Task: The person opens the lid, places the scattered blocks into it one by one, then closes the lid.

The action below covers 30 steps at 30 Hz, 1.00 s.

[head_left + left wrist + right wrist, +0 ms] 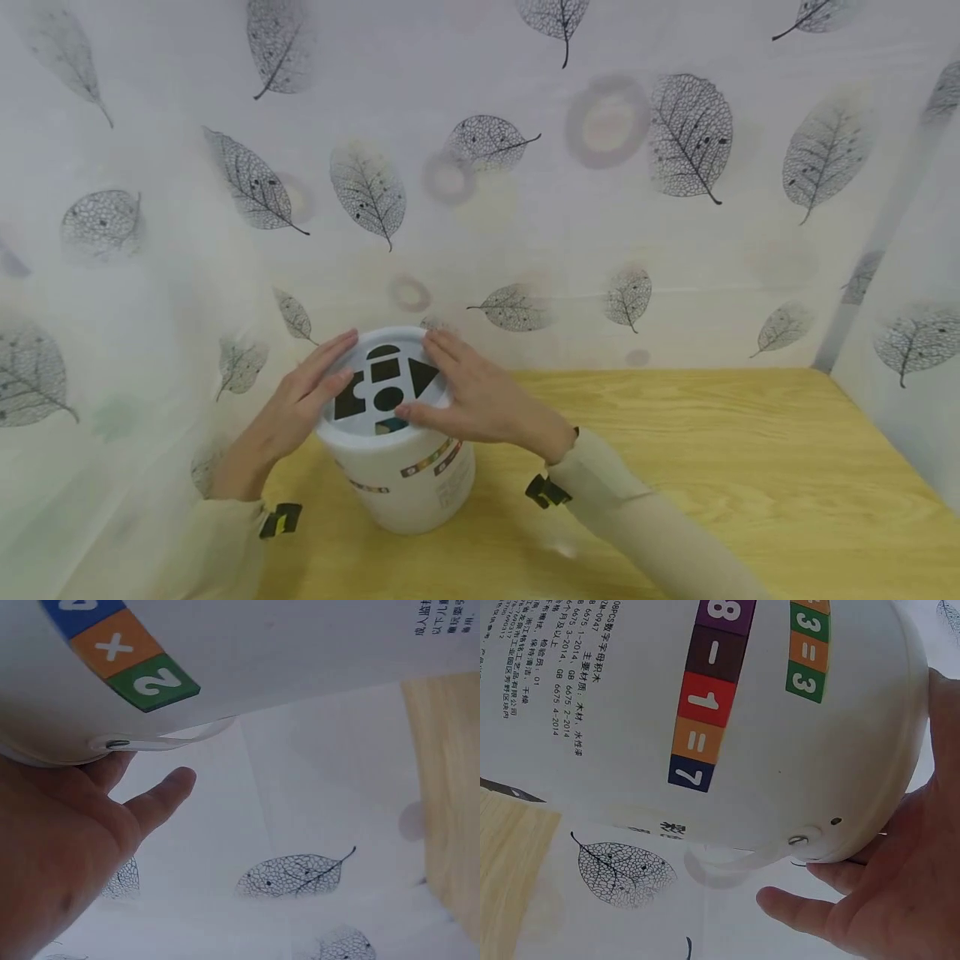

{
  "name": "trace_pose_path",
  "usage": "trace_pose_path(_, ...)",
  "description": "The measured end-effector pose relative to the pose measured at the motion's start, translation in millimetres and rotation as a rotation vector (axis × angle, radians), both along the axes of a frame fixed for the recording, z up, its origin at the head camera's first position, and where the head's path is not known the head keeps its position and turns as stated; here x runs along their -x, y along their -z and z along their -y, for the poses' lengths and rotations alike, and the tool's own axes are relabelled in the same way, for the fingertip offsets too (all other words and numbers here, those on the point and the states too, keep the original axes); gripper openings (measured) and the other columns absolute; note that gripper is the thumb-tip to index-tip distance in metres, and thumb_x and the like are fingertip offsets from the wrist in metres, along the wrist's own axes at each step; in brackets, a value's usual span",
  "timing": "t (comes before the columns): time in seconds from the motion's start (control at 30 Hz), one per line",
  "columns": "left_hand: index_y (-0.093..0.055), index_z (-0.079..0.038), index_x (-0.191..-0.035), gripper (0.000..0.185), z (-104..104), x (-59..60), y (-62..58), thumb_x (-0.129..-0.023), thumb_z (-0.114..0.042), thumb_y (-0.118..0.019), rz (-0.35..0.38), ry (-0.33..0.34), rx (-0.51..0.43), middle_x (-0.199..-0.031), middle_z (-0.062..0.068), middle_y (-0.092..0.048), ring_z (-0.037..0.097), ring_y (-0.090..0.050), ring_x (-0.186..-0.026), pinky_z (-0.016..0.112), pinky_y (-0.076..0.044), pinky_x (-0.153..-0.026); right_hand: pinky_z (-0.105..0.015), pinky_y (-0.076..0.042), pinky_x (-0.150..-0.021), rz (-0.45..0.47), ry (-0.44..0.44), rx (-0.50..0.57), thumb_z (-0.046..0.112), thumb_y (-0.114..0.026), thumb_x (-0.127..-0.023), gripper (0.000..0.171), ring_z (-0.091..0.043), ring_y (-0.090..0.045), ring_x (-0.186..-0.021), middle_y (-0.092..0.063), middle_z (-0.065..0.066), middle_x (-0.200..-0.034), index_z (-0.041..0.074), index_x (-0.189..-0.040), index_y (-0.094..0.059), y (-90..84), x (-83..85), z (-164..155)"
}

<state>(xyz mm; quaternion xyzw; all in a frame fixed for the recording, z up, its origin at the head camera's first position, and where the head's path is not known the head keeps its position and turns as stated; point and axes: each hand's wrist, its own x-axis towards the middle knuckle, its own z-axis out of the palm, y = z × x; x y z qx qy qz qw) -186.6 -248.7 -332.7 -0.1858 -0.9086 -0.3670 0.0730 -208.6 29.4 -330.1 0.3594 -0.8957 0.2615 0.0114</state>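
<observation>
Left hand and right hand rest flat-fingered on the fitted lid of the bucket; removal not started.

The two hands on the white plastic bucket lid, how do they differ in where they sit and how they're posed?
The left hand rests on the left rim of the white shape-sorter lid, fingers pointing up and away, clear of the cut-outs. The right hand lies across the lid's right side, its fingers reaching inward over the triangle and circle cut-outs. Both are flat with straight fingers, pressing the lid of the white bucket on the wooden table.
</observation>
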Motion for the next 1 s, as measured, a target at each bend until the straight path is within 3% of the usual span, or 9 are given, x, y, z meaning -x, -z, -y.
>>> trace_pose_path(0.23,-0.037,-0.012,-0.159,0.057,-3,2.3,15.4,-0.106,-0.025,-0.052,-0.045,-0.005,-0.032,-0.168,0.013,-0.031,0.046,-0.034,-0.15,0.072,-0.029,-0.119,-0.053,-0.025,-0.128,0.04,0.011,0.023,0.067,-0.061,-0.091,0.102,-0.027,-0.012,-0.161,-0.012,-0.005,-0.174,0.009,-0.164,-0.02,3.9,-0.6,-2)
trace_pose_path(0.4,-0.038,-0.011,-0.158,0.058,-4,4.1,16.2,-0.104,-0.024,-0.054,-0.064,-0.017,-0.046,-0.167,0.013,-0.032,0.045,-0.036,-0.149,0.071,-0.031,-0.118,-0.056,-0.026,-0.127,0.029,0.001,0.029,0.065,-0.06,-0.092,0.101,-0.028,-0.011,-0.161,-0.011,-0.006,-0.174,0.009,-0.164,-0.018,4.1,0.5,-3)
trace_pose_path(0.53,-0.032,-0.015,-0.161,0.064,0,5.3,16.1,-0.103,-0.023,-0.056,-0.026,0.017,-0.079,-0.167,0.015,-0.03,0.044,-0.041,-0.144,0.069,-0.036,-0.115,-0.054,-0.022,-0.128,0.044,-0.006,0.036,0.065,-0.062,-0.092,0.103,-0.025,-0.006,-0.162,-0.006,-0.005,-0.174,0.009,-0.165,-0.015,4.3,3.2,-3)
trace_pose_path(0.67,-0.02,-0.016,-0.165,0.086,12,4.8,18.7,-0.098,-0.042,-0.067,0.048,0.098,-0.139,-0.16,0.024,-0.036,0.048,-0.051,-0.132,0.041,-0.053,-0.105,-0.051,-0.016,-0.129,0.079,-0.022,0.055,0.066,-0.067,-0.087,0.112,-0.022,0.001,-0.162,0.0,-0.003,-0.174,0.011,-0.165,-0.009,6.3,6.2,-4)
trace_pose_path(0.77,-0.013,-0.018,-0.166,0.108,22,2.2,21.8,-0.087,-0.058,-0.075,0.094,0.156,-0.195,-0.163,0.024,-0.033,0.049,-0.047,-0.136,0.017,-0.049,-0.101,-0.05,-0.018,-0.129,0.084,-0.037,0.084,0.065,-0.073,-0.083,0.119,-0.023,0.001,-0.162,0.003,-0.003,-0.174,0.011,-0.165,-0.007,10.0,8.3,-5)
trace_pose_path(0.83,-0.012,-0.019,-0.166,0.112,28,0.2,24.7,-0.084,-0.055,-0.079,0.112,0.184,-0.235,-0.168,0.02,-0.027,0.038,-0.042,-0.145,0.01,-0.042,-0.105,-0.049,-0.023,-0.128,0.065,-0.05,0.118,0.063,-0.078,-0.08,0.123,-0.025,-0.005,-0.162,0.002,-0.003,-0.174,0.011,-0.165,-0.008,13.0,9.9,-6)
trace_pose_path(1.0,-0.024,-0.02,-0.164,0.107,39,-5.4,32.2,-0.078,-0.013,-0.088,0.08,0.165,-0.241,-0.166,0.013,-0.035,-0.004,-0.045,-0.141,0.01,-0.04,-0.108,-0.051,-0.038,-0.121,-0.024,-0.073,0.163,0.062,-0.085,-0.072,0.129,-0.032,-0.025,-0.157,-0.003,-0.005,-0.174,0.012,-0.166,-0.012,19.9,10.8,-8)
